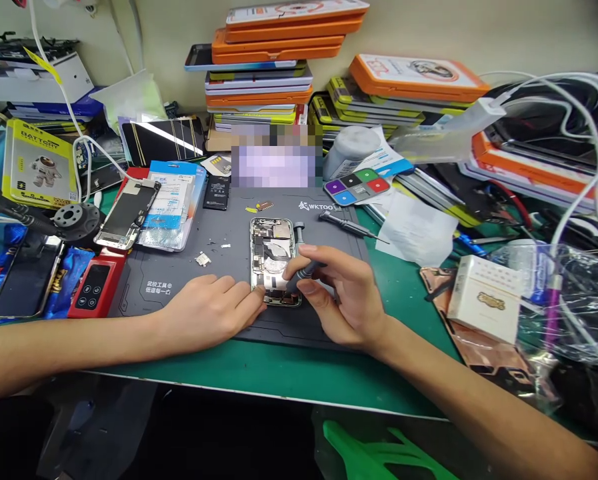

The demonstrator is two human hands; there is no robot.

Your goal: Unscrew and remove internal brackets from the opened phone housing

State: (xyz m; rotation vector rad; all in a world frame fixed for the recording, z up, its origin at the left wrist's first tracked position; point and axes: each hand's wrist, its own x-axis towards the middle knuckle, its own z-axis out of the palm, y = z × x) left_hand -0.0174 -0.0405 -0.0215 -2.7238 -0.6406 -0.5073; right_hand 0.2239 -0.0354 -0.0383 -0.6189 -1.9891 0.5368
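An opened phone (275, 252) lies on the dark grey work mat (179, 267), its internal parts and a white round coil area exposed. My left hand (216, 308) is closed, with its fingertips on the phone's lower left corner. Above the phone's lower right part, my right hand (349, 297) pinches a dark grey screwdriver (309, 269) between thumb and fingers. Its tip is too small to make out. Just behind those fingers shows a grey knobbed tool end (299, 231). Another screwdriver (346, 225) lies on the mat at the right.
Small metal pieces (203, 258) and a black battery (217, 193) lie on the mat. A removed screen (129, 212) and a red device (97, 285) are at the left. Stacked orange boxes (279, 47) stand behind. A cigarette pack (485, 299) and cables crowd the right.
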